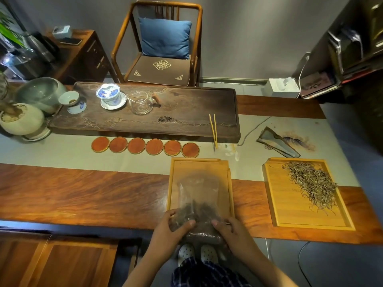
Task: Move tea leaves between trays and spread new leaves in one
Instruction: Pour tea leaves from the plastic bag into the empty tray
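A clear plastic bag of dark tea leaves (199, 206) lies tilted over the near end of the left bamboo tray (199, 166), its lower end past the table edge. My left hand (170, 226) grips the bag's left side and my right hand (230, 230) grips its right side. The tray under the bag looks bare of loose leaves. The right bamboo tray (290, 212) holds a pile of pale green-grey tea leaves (313, 183) in its far right part.
A dark wooden tea board (186, 112) holds a gaiwan (108, 94), a glass pitcher (142, 104) and tongs (213, 129). Several round orange coasters (145, 146) line its front. Vases (22, 117) stand at the left, a chair (163, 46) behind.
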`<state>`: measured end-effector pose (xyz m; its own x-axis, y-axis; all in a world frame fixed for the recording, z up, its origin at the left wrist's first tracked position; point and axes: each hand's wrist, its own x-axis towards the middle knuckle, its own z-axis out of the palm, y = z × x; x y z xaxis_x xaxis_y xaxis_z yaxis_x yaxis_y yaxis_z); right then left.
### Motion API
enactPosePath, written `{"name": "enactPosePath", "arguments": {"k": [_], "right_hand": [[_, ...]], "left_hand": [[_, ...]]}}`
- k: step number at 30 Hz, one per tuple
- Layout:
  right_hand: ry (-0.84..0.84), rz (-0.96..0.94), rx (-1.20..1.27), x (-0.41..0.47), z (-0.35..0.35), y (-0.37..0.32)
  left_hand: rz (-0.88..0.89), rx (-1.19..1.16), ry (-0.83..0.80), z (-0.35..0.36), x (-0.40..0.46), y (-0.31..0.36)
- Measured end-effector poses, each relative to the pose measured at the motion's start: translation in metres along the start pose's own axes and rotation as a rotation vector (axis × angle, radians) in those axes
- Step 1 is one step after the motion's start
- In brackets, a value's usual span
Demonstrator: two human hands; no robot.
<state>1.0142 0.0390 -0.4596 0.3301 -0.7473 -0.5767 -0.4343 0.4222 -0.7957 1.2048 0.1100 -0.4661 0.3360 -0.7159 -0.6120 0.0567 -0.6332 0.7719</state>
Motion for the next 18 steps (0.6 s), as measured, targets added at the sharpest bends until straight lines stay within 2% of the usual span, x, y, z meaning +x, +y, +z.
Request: {"name": "enactPosePath", "arguments": {"k": [6, 18], "right_hand": [[0.084, -0.046, 0.073, 0.004, -0.001, -0.011], [0.068, -0.120, 0.107, 0.006, -0.010, -0.032]], "left_hand": [[0.036, -0.129, 0.027, -0.003, 0.001, 0.011], [0.170, -0.100, 0.040, -0.012, 0.003, 0.028]]}}
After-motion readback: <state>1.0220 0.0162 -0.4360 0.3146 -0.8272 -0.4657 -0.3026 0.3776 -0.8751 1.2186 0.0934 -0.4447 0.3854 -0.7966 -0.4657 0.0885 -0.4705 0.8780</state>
